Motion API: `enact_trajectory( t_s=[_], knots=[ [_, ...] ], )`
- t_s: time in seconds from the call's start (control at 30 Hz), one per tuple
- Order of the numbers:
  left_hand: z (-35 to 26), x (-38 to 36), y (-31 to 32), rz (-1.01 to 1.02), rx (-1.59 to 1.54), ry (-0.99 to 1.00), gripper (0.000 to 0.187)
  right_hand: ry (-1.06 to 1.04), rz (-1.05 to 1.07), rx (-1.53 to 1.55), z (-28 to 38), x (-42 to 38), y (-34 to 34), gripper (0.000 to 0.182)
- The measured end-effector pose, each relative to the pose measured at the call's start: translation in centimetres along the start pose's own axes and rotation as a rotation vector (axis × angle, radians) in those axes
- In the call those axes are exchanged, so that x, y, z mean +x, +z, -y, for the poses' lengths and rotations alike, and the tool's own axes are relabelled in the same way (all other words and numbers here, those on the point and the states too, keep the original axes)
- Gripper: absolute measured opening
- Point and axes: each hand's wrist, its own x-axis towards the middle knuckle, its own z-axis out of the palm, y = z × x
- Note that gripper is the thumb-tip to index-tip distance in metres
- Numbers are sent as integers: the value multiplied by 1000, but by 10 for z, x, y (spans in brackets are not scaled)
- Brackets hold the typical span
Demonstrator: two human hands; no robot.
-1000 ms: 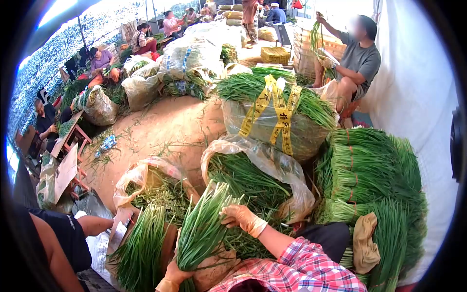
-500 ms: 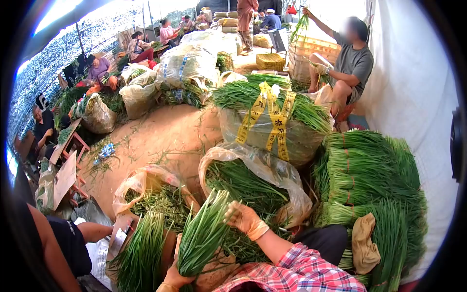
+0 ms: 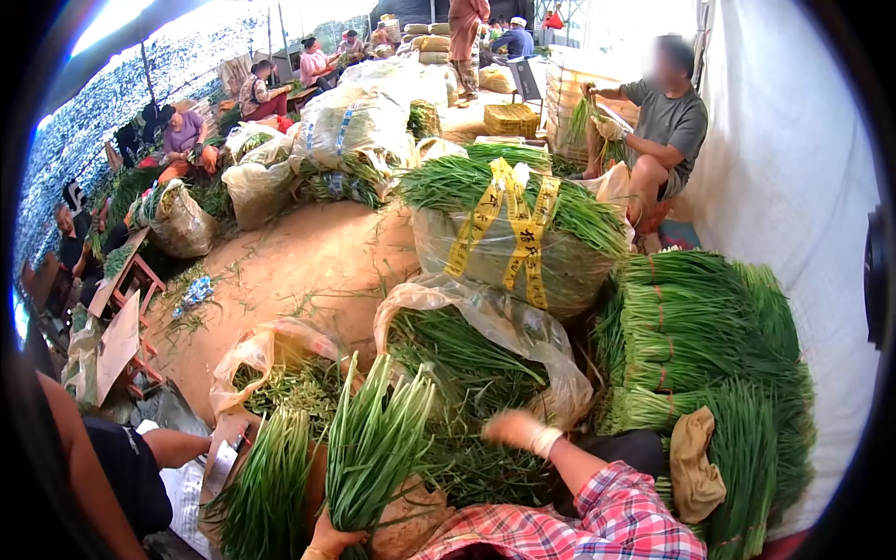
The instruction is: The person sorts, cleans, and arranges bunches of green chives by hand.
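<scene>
My left hand point(image 3: 334, 539), at the bottom of the view, is closed around the lower part of a bunch of chives point(image 3: 378, 443). The pale ends of the bunch fan out upward. Away to the right of it, my gloved right hand point(image 3: 519, 429) is smeared by motion over loose green leaves point(image 3: 476, 467); its fingers are blurred. Left of the held bunch, another heap of chives point(image 3: 266, 481) lies with its leaves hanging down. An open plastic bag point(image 3: 551, 350) of greens stands just beyond my right hand.
Banded chive bundles point(image 3: 686, 322) are stacked on the right, with a tan cloth point(image 3: 695, 467) on them. A large bag with yellow tape point(image 3: 481, 229) stands ahead. A person point(image 3: 672, 126) sits behind it holding greens. Another person's arm point(image 3: 177, 446) reaches in at lower left.
My right hand has moved right, away from the top of the held chives. The bunch in my left hand has shifted slightly left and stands more upright. The seated person's raised hand has come down.
</scene>
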Motion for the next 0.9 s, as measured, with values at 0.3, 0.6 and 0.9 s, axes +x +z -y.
enact_trajectory(
  t_s=[0.3,0.6,0.9],
  knots=[
    [-3,-5,2,-41,117,24,89,442,476,610,51,8,-23,38],
    [-14,-8,11,-69,195,-14,91,646,346,328,19,-4,15,41],
    [-13,-6,15,-22,211,3,85,244,724,155,39,23,-27,25]
  ],
)
